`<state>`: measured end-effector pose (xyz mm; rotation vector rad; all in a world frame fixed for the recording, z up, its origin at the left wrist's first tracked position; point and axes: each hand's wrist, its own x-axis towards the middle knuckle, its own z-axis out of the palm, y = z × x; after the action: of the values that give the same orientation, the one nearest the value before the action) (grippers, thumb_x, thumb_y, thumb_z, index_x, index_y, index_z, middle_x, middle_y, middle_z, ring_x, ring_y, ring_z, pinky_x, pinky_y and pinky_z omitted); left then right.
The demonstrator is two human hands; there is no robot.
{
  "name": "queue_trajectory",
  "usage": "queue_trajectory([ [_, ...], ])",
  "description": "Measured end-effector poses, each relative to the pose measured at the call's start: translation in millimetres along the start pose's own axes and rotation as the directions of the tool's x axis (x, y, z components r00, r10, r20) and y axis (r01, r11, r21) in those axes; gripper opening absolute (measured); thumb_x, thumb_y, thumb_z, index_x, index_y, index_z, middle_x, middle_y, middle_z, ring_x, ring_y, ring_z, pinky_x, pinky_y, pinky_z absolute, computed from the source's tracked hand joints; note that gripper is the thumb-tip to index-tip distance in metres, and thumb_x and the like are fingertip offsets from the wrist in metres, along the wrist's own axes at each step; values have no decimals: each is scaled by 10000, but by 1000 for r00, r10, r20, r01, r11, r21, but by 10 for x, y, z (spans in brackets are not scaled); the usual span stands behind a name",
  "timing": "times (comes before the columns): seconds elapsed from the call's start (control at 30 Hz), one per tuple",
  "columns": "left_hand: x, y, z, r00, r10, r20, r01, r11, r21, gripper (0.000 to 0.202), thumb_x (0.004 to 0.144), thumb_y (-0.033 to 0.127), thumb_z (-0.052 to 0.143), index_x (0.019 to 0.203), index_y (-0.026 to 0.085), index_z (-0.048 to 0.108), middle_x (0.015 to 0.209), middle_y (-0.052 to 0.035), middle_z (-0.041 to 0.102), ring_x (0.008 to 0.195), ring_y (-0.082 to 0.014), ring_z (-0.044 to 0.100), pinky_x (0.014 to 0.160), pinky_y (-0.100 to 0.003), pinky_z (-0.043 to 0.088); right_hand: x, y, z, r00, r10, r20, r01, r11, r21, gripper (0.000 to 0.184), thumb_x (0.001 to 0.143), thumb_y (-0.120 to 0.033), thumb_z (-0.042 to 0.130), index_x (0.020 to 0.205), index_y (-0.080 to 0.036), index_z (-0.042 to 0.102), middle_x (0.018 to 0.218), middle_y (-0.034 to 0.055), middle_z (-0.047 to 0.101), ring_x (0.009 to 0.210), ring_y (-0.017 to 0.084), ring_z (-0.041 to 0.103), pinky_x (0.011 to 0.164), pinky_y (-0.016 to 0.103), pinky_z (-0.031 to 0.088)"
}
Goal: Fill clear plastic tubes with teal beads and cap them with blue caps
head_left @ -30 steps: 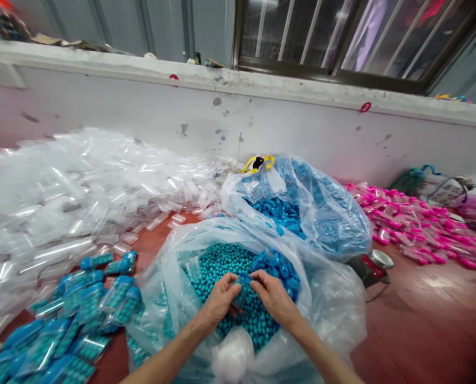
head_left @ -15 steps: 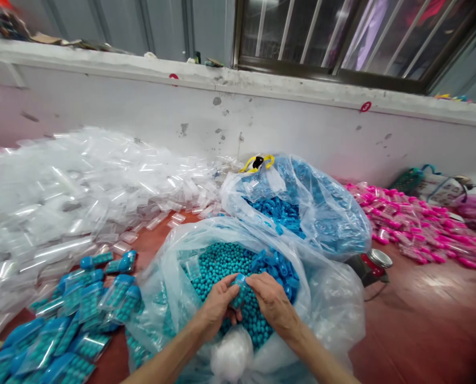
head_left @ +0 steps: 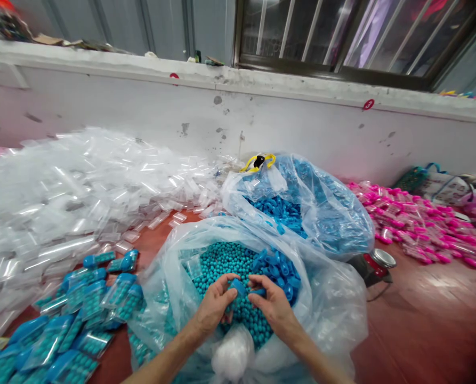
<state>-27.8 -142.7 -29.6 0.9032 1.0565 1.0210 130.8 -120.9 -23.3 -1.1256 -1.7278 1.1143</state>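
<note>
My left hand (head_left: 217, 303) is closed around a small clear packet with a blue end (head_left: 238, 288), over an open plastic bag (head_left: 169, 256). Between the fingertips of my right hand (head_left: 273, 304) is a small blue plastic cap (head_left: 258, 292), slightly apart from the packet. Beneath both hands lie many teal beads (head_left: 225, 261). Blue caps (head_left: 280, 272) are heaped at the bag's right side. How full the packet is, my left fingers partly hide.
Filled teal packets (head_left: 89, 304) lie on the red floor at left, before a pile of clear empty sleeves (head_left: 81, 186). Behind stands another bag of blue parts (head_left: 325, 208). Pink packets (head_left: 421, 224) and a round metal-topped object (head_left: 381, 259) are at right.
My hands were together at the packet's top; now my right hand has drawn slightly right, with a blue cap showing in its fingers. The packet's blue end has tilted into view.
</note>
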Motion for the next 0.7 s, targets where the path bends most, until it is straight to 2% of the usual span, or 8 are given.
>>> queue_trajectory([
  [0.07, -4, 51, -50, 999, 5, 33, -6, 999, 42, 509, 658, 500, 601, 1024, 176, 458, 532, 88, 484, 286, -45, 429, 286, -158, 251, 54, 11, -17, 976, 219, 14, -218, 959, 183, 257, 682, -242, 588, 927, -175, 546, 735, -6, 585, 510, 119, 547, 470, 263, 497],
  [0.17, -23, 98, -58, 1000, -8, 8, 8, 997, 82, 486, 673, 500, 574, 1018, 178, 460, 543, 89, 470, 286, -45, 422, 289, -166, 251, 121, -32, -36, 956, 288, 61, -294, 918, 265, 328, 636, -295, 624, 932, -171, 555, 686, -21, 572, 550, 134, 555, 482, 266, 509],
  [0.33, -57, 63, 56, 992, 35, -121, -12, 983, 183, 433, 724, 421, 533, 1076, 179, 467, 588, 79, 475, 301, -33, 343, 310, -185, 276, 73, -239, 5, 974, 150, 169, -139, 988, -74, 459, 783, -302, 478, 1216, -149, 475, 1040, 79, 603, 912, 197, 574, 818, 352, 466],
  [0.4, -58, 57, 89, 986, 49, -161, -22, 987, 162, 449, 730, 398, 539, 1119, 186, 465, 617, 59, 517, 372, -54, 402, 368, -189, 328, 20, -295, 61, 956, 153, 249, -99, 971, -219, 619, 729, -312, 561, 1295, -132, 386, 1262, 128, 465, 1136, 249, 449, 942, 388, 375],
  [0.47, -56, 76, 100, 980, 69, -185, -48, 992, 118, 467, 716, 385, 570, 1129, 186, 480, 687, 24, 575, 527, -97, 509, 479, -201, 395, -27, -306, 132, 942, 168, 292, -76, 950, -302, 866, 618, -299, 670, 1356, -113, 257, 1362, 165, 322, 1235, 284, 327, 983, 400, 327],
  [0.53, -56, 112, 94, 984, 94, -151, -85, 994, 70, 470, 687, 371, 610, 1106, 183, 511, 777, -6, 610, 720, -144, 555, 610, -221, 427, -59, -289, 200, 951, 149, 272, -45, 935, -352, 962, 576, -297, 704, 1368, -94, 197, 1333, 192, 328, 1221, 298, 342, 960, 405, 350],
  [0.6, -62, 143, 84, 991, 104, -79, -102, 994, 27, 445, 673, 367, 629, 1066, 179, 538, 820, -15, 619, 814, -164, 546, 683, -233, 422, -75, -274, 253, 973, 88, 215, 5, 917, -398, 889, 608, -317, 679, 1346, -97, 234, 1243, 190, 410, 1140, 300, 432, 902, 413, 398],
  [0.7, -76, 150, 97, 995, 91, -41, -91, 996, -3, 379, 686, 386, 618, 993, 176, 549, 740, 5, 599, 740, -143, 535, 651, -221, 400, -84, -289, 292, 986, -41, 163, 113, 879, -464, 706, 650, -299, 621, 1270, -133, 328, 1093, 148, 503, 999, 287, 526, 814, 418, 446],
])
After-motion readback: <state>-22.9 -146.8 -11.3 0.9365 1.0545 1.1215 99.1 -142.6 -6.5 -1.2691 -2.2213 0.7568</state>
